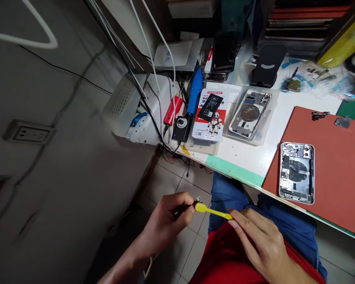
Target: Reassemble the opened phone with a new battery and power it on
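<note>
My left hand [174, 215] is closed, pinching a small dark part with a metal frame [198, 199] between thumb and index finger. I cannot make out its kind. A thin yellow plastic pry tool [214, 212] reaches across from my right hand [257, 236], whose fingers are closed on its right end. The tool's wider, rounded tip lies against or just in front of the small part. Both hands are above my lap, off the table edge. To their upper right, an opened phone housing [297, 172] lies on a red-brown mat [337, 169].
Another phone housing [250, 114] rests in a clear tray [263, 136]. Beside it, a phone battery [210, 107] lies on a white and red box [207, 128]. Blue [195, 92] and red [173, 110] handheld tools stand left. White cables [165, 43] hang in front. Small parts [320, 115] sit on the mat.
</note>
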### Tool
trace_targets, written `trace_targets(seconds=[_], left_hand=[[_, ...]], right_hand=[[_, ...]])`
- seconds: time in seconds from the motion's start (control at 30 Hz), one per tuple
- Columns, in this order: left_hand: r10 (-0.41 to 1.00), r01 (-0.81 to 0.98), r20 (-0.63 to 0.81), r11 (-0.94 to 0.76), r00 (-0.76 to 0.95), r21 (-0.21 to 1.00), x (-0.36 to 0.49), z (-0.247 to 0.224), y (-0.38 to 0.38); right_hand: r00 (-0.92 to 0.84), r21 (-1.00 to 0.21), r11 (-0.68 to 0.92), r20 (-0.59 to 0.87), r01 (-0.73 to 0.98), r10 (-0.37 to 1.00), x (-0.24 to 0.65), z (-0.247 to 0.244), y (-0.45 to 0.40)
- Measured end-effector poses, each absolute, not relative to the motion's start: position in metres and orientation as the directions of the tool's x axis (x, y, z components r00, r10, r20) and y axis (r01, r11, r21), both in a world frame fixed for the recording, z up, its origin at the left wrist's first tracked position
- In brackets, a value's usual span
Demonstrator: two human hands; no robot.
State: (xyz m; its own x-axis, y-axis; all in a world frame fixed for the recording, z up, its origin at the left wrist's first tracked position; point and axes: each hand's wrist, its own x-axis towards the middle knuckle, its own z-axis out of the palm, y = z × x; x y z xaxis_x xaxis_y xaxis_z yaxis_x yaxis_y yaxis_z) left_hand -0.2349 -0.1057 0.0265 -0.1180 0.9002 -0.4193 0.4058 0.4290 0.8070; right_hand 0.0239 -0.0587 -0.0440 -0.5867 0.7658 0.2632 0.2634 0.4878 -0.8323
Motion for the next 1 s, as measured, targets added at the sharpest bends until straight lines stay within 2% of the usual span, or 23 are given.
trace_targets(seconds=[0.13,0.27,0.37,0.47,0.53,0.63,0.77,0.9,1.0], left_hand=[[0.883,0.312,-0.457,0.466,-0.105,0.828,-0.236,0.026,-0.104],[0.885,0.297,-0.454,0.464,-0.106,0.835,-0.237,0.023,-0.103],[0.888,0.317,-0.451,0.456,-0.095,0.832,-0.236,0.023,-0.103],[0.890,0.332,-0.447,0.449,-0.086,0.829,-0.236,0.023,-0.102],[0.894,0.348,-0.436,0.442,-0.099,0.827,-0.236,0.023,-0.101],[0.903,0.368,-0.415,0.424,-0.109,0.827,-0.236,0.024,-0.100],[0.927,0.441,-0.361,0.368,-0.102,0.819,-0.234,0.024,-0.099],[0.954,0.560,-0.287,0.283,-0.082,0.779,-0.231,0.022,-0.104],[0.968,0.604,-0.243,0.230,-0.061,0.763,-0.230,0.021,-0.108]], right_hand=[[-0.487,-0.823,0.430,0.222,0.371,0.845,0.023,-0.045,-0.056],[-0.545,-0.832,0.468,0.254,0.298,0.799,0.022,-0.042,-0.058],[-0.488,-0.817,0.430,0.216,0.384,0.846,0.023,-0.040,-0.060],[-0.533,-0.812,0.474,0.249,0.340,0.809,0.025,-0.037,-0.060],[-0.572,-0.805,0.493,0.245,0.330,0.783,0.027,-0.035,-0.059],[-0.510,-0.796,0.437,0.192,0.418,0.838,0.029,-0.034,-0.058],[-0.572,-0.813,0.476,0.226,0.335,0.788,0.029,-0.031,-0.059],[-0.538,-0.797,0.440,0.175,0.414,0.824,0.029,-0.027,-0.060],[-0.568,-0.801,0.465,0.197,0.377,0.799,0.031,-0.025,-0.059]])
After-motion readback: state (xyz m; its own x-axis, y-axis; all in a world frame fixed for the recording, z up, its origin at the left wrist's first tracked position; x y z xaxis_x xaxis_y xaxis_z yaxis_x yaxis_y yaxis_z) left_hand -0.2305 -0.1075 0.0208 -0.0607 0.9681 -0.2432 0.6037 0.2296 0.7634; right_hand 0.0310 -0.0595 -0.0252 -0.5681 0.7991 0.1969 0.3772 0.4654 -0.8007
